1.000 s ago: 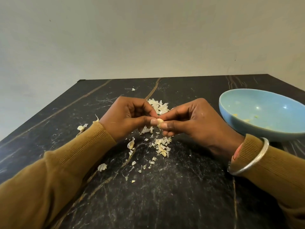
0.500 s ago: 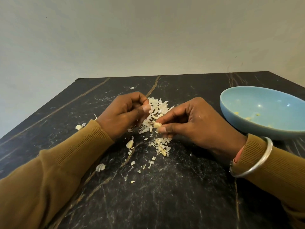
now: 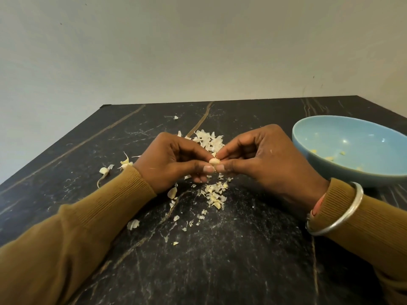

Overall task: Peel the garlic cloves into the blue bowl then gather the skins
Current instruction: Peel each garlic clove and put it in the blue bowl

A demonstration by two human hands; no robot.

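Garlic clove (image 3: pixel 214 161) is held just above the counter (image 3: pixel 220 267), mid-view, pinched between both hands. The left hand (image 3: pixel 174 160) grips it with thumb and forefinger from one side and the right hand (image 3: pixel 264 159) does the same from the other. The remaining fingers of both are curled in. The clove looks pale and mostly bare, though whether a last scrap of skin clings to it is too small to tell.

This looks like the peeling step, with the gathering not yet begun. Loose skins (image 3: pixel 209 139) lie heaped behind the hands, and more are strewn in front of them and off to the left. The bowl (image 3: pixel 330 175) stands to the right, near the right wrist and its bangle (image 3: pixel 337 214), and holds only a few small yellowish bits.

The next move probably calls for a fingernail to lift any remaining skin. The right hand would then carry the clove the short way over the rim and let go. Two pieces (image 3: pixel 103 171) near the left sleeve may be unpeeled cloves; I cannot tell.
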